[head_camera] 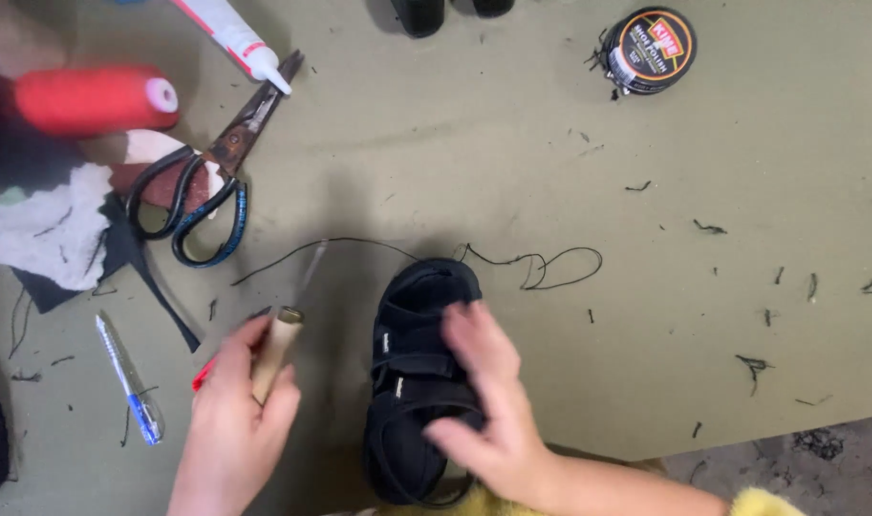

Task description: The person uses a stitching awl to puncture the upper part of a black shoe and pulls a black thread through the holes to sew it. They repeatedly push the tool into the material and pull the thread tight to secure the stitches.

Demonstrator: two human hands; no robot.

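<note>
I'm gripping an awl [281, 336] in my left hand [233, 420], fingers wrapped tight around its pale wooden handle, the thin metal point sticking up and away from me, blurred. Something small and red is peeking out just beside that hand; I cannot tell what it is.

My right hand [488, 406] is resting on a small black sandal [419, 377], fingers spread loosely open across its straps, pressing down rather than closing on anything. The sandal is lying on the olive-green counter [646, 315] right in front of me, between my two hands, toe end pointing away from me.

A black thread [541, 263] is running along the counter just past the sandal's toe, looping in a tangle to the right and trailing off to the left behind the awl's point.

Further up on the left I'm seeing a pair of scissors [211, 182] with black handles and rusty blades, lying shut. Just above its tips is the nozzle of a white tube [235, 40]. Beside that, a red spool [96, 98] is sitting over a heap of white and dark scraps [44, 225]. A blue pen [130, 380] is lying near my left hand, well left of the sandal.

Far off at the top right is a round black tin [651, 50] with its lid on. Short bits of black thread are scattered all over the counter.
</note>
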